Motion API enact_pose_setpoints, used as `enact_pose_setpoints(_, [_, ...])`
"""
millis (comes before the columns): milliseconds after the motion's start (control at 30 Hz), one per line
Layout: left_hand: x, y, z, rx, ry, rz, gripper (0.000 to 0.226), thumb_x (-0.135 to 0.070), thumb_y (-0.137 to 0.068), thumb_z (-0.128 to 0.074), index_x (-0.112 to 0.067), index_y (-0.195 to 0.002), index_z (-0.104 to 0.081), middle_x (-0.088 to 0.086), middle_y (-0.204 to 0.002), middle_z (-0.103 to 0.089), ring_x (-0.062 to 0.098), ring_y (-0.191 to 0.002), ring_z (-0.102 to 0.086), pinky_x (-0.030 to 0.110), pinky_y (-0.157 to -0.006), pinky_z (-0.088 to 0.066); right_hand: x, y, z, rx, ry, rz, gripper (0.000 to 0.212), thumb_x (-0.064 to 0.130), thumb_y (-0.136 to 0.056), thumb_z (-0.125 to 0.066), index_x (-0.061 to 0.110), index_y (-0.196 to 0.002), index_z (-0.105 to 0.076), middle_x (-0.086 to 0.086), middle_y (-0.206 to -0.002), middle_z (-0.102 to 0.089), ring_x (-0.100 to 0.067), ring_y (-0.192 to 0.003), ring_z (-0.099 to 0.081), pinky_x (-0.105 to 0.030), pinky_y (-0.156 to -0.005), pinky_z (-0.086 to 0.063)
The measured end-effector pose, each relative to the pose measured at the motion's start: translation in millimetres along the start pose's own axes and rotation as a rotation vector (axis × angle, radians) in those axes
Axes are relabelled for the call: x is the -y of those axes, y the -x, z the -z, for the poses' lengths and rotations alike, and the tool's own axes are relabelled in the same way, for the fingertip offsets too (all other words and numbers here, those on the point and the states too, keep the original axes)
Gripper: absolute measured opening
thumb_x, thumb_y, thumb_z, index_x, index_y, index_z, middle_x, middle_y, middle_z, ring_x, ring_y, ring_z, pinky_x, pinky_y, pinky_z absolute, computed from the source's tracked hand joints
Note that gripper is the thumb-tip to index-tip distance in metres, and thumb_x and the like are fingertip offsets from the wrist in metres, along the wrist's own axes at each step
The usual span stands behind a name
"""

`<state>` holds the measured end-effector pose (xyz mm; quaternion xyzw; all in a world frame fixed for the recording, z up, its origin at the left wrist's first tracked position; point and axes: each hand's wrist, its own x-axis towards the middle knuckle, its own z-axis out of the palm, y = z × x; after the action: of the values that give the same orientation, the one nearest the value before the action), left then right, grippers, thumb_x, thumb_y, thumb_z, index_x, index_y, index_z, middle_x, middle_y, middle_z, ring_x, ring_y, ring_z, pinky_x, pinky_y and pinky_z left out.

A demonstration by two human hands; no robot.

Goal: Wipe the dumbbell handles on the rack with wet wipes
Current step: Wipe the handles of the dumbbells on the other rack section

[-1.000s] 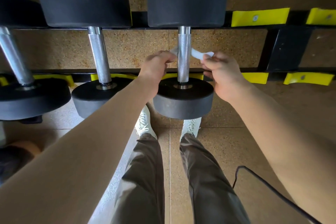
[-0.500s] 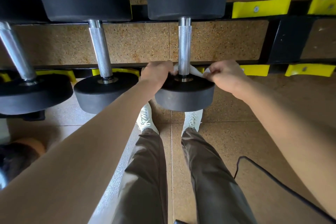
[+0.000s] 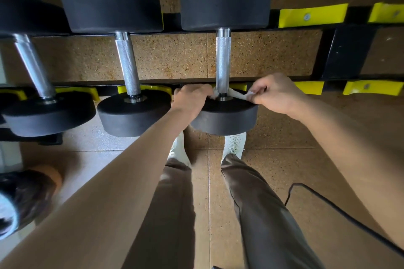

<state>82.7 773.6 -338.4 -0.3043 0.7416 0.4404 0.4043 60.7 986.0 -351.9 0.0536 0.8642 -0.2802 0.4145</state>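
Three black dumbbells lie across a black rack with yellow cradles. The rightmost dumbbell has a knurled chrome handle and a near weight head. A white wet wipe is looped behind the near end of that handle, just above the head. My left hand pinches the wipe's left end. My right hand pinches its right end. The middle dumbbell's handle and the left one's handle are bare.
Empty yellow cradles sit on the rack to the right. My legs and white shoes stand on the speckled tile floor below the rack. A black cable trails at lower right. Another person's shoe shows at lower left.
Both hands slid the wipe from the middle of the handle down to its near end at the weight head, and have stayed there over the last half second.
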Motion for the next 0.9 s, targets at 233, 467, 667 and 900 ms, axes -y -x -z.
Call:
enact_pose_setpoints(233, [17, 33, 28, 0.129, 0.211, -0.183, 0.021, -0.016, -0.081, -0.068, -0.019, -0.062, -0.062, -0.007, -0.073, -0.062, 0.001, -0.068, -0.056, 0.019, -0.067, -0.043, 39, -2, -44, -0.208, 0.158, 0.045, 0.014, 0.028, -0.088, -0.069, 0.018, -0.087, -0.078, -0.002, -0.084, -0.073, -0.022, -0.076, -0.067, -0.026, -0.066, -0.046])
enact_pose_setpoints(467, [36, 39, 85, 0.209, 0.503, -0.224, 0.026, 0.002, -0.09, -0.063, -0.011, -0.069, -0.054, 0.012, -0.081, -0.074, 0.029, -0.091, -0.074, 0.044, -0.092, -0.057, 103, 32, -76, -0.214, -0.23, 0.254, 0.054, 0.011, -0.083, -0.075, 0.022, -0.134, -0.058, 0.002, -0.129, -0.062, -0.016, -0.105, -0.064, -0.032, -0.09, -0.055])
enact_pose_setpoints(667, [64, 45, 151, 0.198, 0.65, -0.259, 0.023, -0.008, -0.098, -0.059, -0.011, -0.075, -0.06, 0.008, -0.075, -0.069, 0.023, -0.079, -0.068, 0.024, -0.068, -0.055, 178, 34, -114, -0.157, -0.482, 0.23, 0.052, 0.01, -0.088, -0.072, 0.021, -0.137, -0.056, -0.003, -0.104, -0.072, -0.011, -0.092, -0.07, -0.029, -0.084, -0.058])
enact_pose_setpoints(900, [102, 18, 189, 0.118, 0.544, -0.287, 0.012, -0.01, -0.092, -0.071, 0.0, -0.097, -0.074, 0.021, -0.098, -0.074, 0.029, -0.086, -0.07, 0.036, -0.085, -0.059, 228, 24, -139, 0.03, -0.645, 0.196, 0.031, 0.009, -0.085, -0.074, 0.014, -0.115, -0.072, 0.0, -0.1, -0.077, -0.016, -0.094, -0.074, -0.038, -0.086, -0.059])
